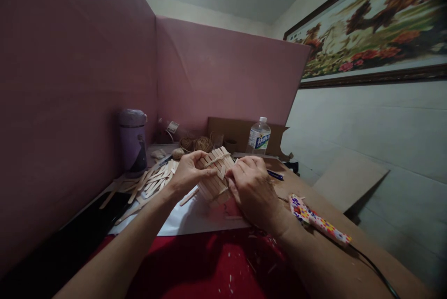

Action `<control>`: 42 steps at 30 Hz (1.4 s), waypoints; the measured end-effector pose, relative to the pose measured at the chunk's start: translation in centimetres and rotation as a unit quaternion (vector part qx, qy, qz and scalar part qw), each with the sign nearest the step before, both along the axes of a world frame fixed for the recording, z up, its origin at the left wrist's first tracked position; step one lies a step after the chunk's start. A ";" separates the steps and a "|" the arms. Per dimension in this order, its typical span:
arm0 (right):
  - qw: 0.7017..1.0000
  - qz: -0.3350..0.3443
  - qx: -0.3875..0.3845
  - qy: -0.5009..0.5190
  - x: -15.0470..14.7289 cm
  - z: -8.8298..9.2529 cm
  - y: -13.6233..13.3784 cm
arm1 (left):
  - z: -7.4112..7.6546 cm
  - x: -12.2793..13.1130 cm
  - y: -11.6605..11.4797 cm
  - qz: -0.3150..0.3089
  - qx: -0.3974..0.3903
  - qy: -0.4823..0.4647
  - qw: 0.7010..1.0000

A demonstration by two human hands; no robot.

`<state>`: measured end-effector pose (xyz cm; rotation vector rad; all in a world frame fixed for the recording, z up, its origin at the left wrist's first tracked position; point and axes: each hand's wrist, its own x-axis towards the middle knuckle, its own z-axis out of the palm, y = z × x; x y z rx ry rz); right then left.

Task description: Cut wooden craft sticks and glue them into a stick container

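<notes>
Before pink partitions (226, 75), above a table (300, 182) bearing loose sticks (160, 180), the left hand (188, 171) pinches a stick panel (212, 188) between thumb and fingers while the right hand (253, 189) curls nearly closed at its right edge, exact hold hidden.

Matt wooden stick panel (212, 186); rough twine ball (203, 144); glossy plastic bottle (259, 138)

A flat panel of pale, round-ended wooden craft sticks (210, 189), laid side by side, tilts, raised above the surface (366, 261). Beige twisted cord (217, 161) crosses it near the upper end and again lower down; a short pale wooden piece (222, 171) slants across its face.
</notes>
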<state>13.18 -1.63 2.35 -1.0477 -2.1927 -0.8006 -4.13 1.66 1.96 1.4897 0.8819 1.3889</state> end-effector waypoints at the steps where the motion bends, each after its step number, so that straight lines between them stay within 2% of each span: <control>1: 1.000 -0.015 0.012 -0.018 -0.1 -0.1 0.1 | 0.0 0.0 0.0 0.002 0.002 0.003 1.000; 3: 0.999 -0.034 0.022 -0.031 -0.3 -0.4 0.4 | 0.0 0.0 0.1 0.005 0.003 0.006 1.000; 5: 0.999 -0.035 0.006 0.003 -0.2 -1.0 0.8 | 0.0 0.0 0.1 0.006 0.000 0.008 1.000; 9: 0.989 0.002 -0.046 0.144 0.8 -1.7 1.5 | 0.0 -0.1 0.1 0.004 -0.004 0.012 1.000; 11: 0.981 0.037 -0.071 0.175 1.3 -1.6 1.6 | 0.1 -0.1 0.0 0.003 -0.006 0.008 1.000; 15: 0.982 0.093 -0.083 0.139 1.6 -1.1 1.3 | 0.1 -0.1 -0.2 0.002 -0.010 0.004 1.000; 20: 0.989 0.092 -0.057 0.105 1.3 -0.7 0.8 | 0.1 0.0 -0.2 0.002 -0.005 0.002 1.000; 26: 0.998 0.040 -0.021 0.038 0.7 -0.1 0.3 | -0.1 0.0 0.1 -0.013 0.011 0.004 1.000; 30: 1.000 0.004 0.008 0.004 0.3 -0.4 0.7 | -0.2 0.0 0.2 0.000 0.018 0.015 1.000; 34: 0.996 0.016 -0.021 0.080 0.8 -1.3 1.7 | -0.1 0.1 0.0 0.008 0.008 0.012 1.000; 38: 0.975 0.043 -0.076 0.205 1.8 -1.4 2.1 | 0.0 0.1 -0.1 -0.002 -0.002 0.001 1.000; 42: 0.966 0.092 -0.115 0.212 1.9 -1.2 1.6 | -0.1 0.0 0.1 -0.003 -0.005 -0.009 1.000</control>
